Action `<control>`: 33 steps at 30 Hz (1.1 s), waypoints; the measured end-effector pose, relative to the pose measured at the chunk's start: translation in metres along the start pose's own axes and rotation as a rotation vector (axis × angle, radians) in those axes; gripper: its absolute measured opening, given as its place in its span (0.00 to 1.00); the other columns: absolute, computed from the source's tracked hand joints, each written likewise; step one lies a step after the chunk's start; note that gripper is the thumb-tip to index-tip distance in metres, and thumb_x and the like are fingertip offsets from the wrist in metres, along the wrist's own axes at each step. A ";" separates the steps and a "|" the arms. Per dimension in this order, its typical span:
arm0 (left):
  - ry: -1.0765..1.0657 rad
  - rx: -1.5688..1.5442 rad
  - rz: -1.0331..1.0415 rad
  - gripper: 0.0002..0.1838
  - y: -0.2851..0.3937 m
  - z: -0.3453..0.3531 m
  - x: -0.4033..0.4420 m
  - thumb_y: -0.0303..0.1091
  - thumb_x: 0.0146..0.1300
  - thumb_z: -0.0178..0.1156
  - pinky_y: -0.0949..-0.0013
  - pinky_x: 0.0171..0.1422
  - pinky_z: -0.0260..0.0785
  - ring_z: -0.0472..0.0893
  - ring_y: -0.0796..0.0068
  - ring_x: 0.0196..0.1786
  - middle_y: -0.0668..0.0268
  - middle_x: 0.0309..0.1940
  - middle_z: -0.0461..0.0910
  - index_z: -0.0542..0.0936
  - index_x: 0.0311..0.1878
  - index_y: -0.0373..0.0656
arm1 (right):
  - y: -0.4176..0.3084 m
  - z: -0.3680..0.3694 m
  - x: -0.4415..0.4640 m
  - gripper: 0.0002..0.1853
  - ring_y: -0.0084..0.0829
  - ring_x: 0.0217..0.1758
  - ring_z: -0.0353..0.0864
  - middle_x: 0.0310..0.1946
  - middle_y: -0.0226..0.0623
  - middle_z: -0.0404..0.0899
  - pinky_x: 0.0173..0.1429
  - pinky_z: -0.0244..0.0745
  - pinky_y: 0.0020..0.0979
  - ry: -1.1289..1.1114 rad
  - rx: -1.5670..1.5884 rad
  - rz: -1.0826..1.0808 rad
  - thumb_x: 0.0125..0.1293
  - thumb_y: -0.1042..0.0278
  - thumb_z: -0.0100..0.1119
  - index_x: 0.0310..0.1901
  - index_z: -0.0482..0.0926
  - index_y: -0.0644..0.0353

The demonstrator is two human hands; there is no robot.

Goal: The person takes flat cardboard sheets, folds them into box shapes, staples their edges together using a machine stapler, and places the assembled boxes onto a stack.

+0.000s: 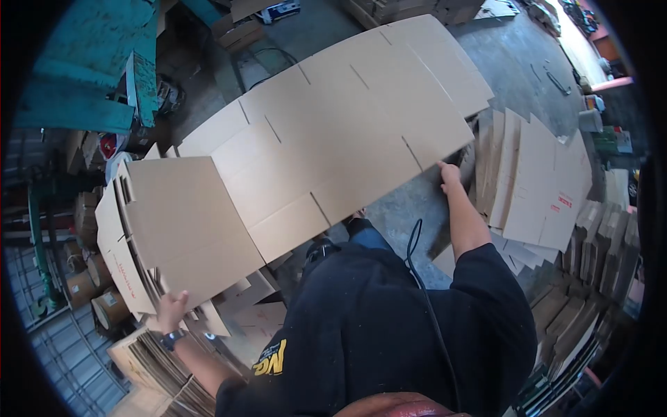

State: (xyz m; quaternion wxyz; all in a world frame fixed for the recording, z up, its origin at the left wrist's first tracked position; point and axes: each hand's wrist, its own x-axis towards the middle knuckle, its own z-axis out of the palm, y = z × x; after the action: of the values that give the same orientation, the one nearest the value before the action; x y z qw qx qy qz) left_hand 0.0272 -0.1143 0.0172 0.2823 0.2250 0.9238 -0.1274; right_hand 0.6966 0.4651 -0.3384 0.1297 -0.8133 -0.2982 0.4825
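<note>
A large slotted cardboard sheet stretches across the view in front of me, with dark slots cut along both long edges. Its left panel bends at a crease. At the lower corner of that panel, my left hand is closed on the edge, thumb on top and a watch on the wrist. My right hand pinches the near edge towards the right end; its fingers underneath are mostly hidden. Beside my left hand, a printed stack of folded cardboard is partly covered by the sheet.
More flat cardboard leans in a stack at right, with bundles beyond it. Below my left hand are further cardboard stacks. A teal machine stands at upper left. A black cable runs down my shirt.
</note>
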 end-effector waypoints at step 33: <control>0.186 -1.110 0.353 0.22 0.205 -0.127 0.011 0.28 0.62 0.63 0.65 0.53 0.77 0.84 0.69 0.48 0.58 0.48 0.85 0.76 0.59 0.32 | -0.143 0.076 -0.370 0.14 0.39 0.45 0.89 0.48 0.43 0.85 0.43 0.92 0.41 -1.269 0.866 -0.050 0.75 0.71 0.54 0.58 0.75 0.66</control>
State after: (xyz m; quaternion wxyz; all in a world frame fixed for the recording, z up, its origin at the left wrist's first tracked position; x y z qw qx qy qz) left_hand 0.0600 0.1133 0.0908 0.2926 0.2043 0.8218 0.4441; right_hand 0.4483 0.3463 -0.0436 0.2515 -0.2504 -0.1180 0.9274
